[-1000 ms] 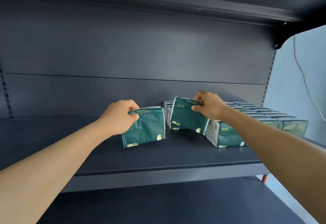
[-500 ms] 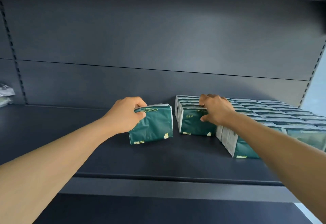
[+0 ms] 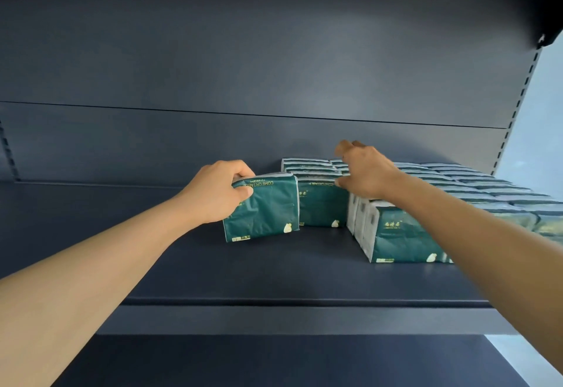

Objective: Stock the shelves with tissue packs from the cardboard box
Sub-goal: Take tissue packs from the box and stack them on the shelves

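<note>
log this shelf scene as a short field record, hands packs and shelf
left hand: grips a green tissue pack at its upper left corner, pack standing upright on the shelf
right hand: fingers loose, over the top of the placed pack, nothing in its grip
held pack position: just left of the placed pack, edges close or touching
stocked rows: green packs filling the right part of the shelf
front stack: nearest the shelf edge, under the right forearm
cardboard box: not in view
</note>
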Demonstrator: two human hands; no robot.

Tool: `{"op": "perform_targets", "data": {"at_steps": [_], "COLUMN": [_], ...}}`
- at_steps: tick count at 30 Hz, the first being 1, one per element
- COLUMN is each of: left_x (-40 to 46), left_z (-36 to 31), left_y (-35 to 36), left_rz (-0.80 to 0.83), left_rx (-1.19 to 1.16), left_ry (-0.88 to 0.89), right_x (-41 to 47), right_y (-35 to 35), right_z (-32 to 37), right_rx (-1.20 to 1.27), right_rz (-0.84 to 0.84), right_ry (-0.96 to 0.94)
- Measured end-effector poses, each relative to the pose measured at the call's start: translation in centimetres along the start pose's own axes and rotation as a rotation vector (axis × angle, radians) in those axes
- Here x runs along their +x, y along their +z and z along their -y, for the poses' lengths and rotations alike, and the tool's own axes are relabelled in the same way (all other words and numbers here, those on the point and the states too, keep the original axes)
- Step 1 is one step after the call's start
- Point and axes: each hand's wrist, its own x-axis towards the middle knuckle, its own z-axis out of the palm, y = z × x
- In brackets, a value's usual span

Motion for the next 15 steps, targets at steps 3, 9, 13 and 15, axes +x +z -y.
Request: {"op": "perform_targets", "data": {"at_steps": [3,9,13,15], "left_x": [1.0,3.4,3.5,2.9], "left_z": [-1.8,-4.4,-4.7,-4.3], "left_y": [2.0,7.3,10.1,10.9], "left_rz": [0.0,-0.067,-0.168,-0.231], "left_rx": [0.009,0.086,0.127,0.143], "left_ry": [0.045,0.12,0.113,0.116], "right_x": [-0.8,-2.1,-2.8,-3.1], "right_y": [-1.7,-3.0,-1.9,-1.4], "right_z": [-2.0,-5.0,-6.0,-6.1], "right_rx": [0.1,0.167,0.188,0.201], "right_rz": [-0.052,-0.077,-0.053,-0.036], "right_ry": [0.005,0.03,0.046,0.038]}}
